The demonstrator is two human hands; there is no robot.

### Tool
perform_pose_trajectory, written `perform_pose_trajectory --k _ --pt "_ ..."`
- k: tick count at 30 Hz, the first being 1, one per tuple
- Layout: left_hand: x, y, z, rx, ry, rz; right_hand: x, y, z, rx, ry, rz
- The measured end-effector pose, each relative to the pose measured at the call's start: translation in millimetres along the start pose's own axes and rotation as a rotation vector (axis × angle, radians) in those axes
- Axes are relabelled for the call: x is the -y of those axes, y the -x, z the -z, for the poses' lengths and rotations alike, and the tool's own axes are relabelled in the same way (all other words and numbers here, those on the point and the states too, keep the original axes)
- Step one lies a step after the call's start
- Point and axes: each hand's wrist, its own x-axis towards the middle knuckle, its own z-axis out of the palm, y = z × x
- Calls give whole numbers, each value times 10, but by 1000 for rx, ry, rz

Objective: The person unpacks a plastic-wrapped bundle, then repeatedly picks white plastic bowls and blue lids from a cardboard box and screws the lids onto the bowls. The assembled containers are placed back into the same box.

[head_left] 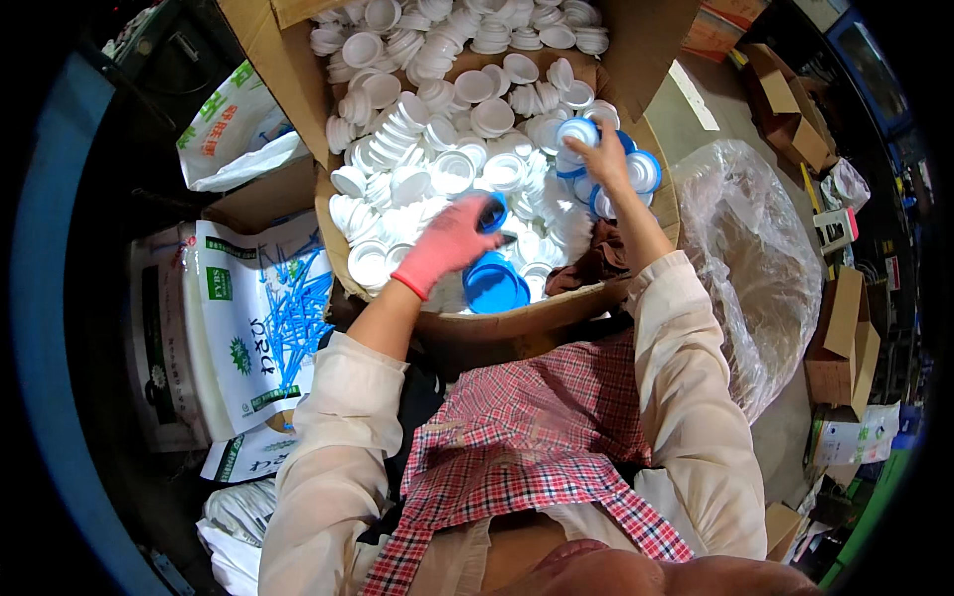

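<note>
Sitting between clamped fingers: 1 blue cap [499, 211] in the left hand [449, 245], 1 white lid [575, 132] in the right hand [607, 164]

Uneven light here: we get a bright middle and dim sides. White caps [452, 171] run near blown-out, rims washing together. We read the light as from above; no lamp in view. Clear bag [740, 268] gives streaky glare. Box's near wall [542, 338] sits in shadow, left side drops almost to black. Fisheye: corners black, blue panel [60, 248] bows along the left rim. Right-edge clutter [899, 268] dark, small; we can't make out details.
</note>
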Motion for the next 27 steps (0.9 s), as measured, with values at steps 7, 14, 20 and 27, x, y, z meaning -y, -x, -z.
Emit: perform_pose_trajectory --k 7,14,20,27 --pt "306 123 -404 188 -686 -65 168 203 9 -48 360 504" --pt "176 43 45 -235 121 30 884 984 -8 897 -325 -45" --pt "173 22 -49 7 1287 -70 1051 963 -3 547 -452 46" --pt "174 108 172 -527 -5 -523 295 1078 -207 1037 643 337"
